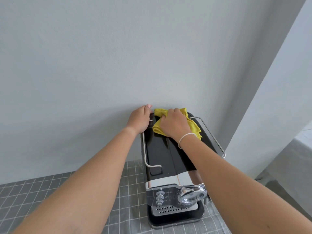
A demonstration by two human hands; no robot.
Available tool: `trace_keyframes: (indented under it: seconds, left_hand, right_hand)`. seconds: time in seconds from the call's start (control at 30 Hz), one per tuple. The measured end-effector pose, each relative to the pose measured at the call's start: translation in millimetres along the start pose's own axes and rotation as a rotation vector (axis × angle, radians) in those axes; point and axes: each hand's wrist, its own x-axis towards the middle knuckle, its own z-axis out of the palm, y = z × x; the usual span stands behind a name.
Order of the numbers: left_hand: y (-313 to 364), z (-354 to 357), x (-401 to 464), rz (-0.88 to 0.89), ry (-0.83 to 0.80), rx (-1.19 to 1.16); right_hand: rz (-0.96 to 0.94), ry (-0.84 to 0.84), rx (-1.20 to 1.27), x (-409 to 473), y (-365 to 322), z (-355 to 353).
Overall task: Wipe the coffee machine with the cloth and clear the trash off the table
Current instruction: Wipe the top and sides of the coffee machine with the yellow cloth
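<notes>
A black and chrome coffee machine point(162, 159) stands on a grey checked tablecloth point(50, 196) against the wall. My right hand point(174, 123) presses a bunched yellow cloth point(159, 128) onto the far end of the machine's glossy black top. My left hand point(139, 119) grips the machine's back left corner, fingers curled over the edge by the wall. Chrome rails run along both sides of the top. No trash shows in this view.
A pale wall point(118, 56) rises right behind the machine. At the right, a wall corner juts out, with another grey-covered surface point(290, 166) beyond it. The drip tray point(173, 211) sticks out at the machine's near end.
</notes>
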Motion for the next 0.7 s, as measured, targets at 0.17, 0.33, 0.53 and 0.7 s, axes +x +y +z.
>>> trace_keyframes:
  seconds: [0.17, 0.33, 0.53, 0.7]
  left_hand:
    - [0.3, -0.8, -1.1, 0.002, 0.013, 0.014]
    - [4.6, -1.3, -4.0, -0.019, -0.004, -0.021]
    - [2.8, -0.8, -2.1, -0.004, 0.024, 0.002]
    - [3.2, -2.1, -2.9, 0.011, 0.032, 0.009]
  right_hand:
    - [-0.16, -0.145, -0.007, -2.1, 2.9, -12.8]
    - [-0.285, -0.116, 0.067, -26.7, 16.7, -14.2]
    - [-0.094, -0.086, -0.008, -2.1, 8.2, -10.4]
    - [-0.224, -0.169, -0.213, 12.2, 2.3, 6.0]
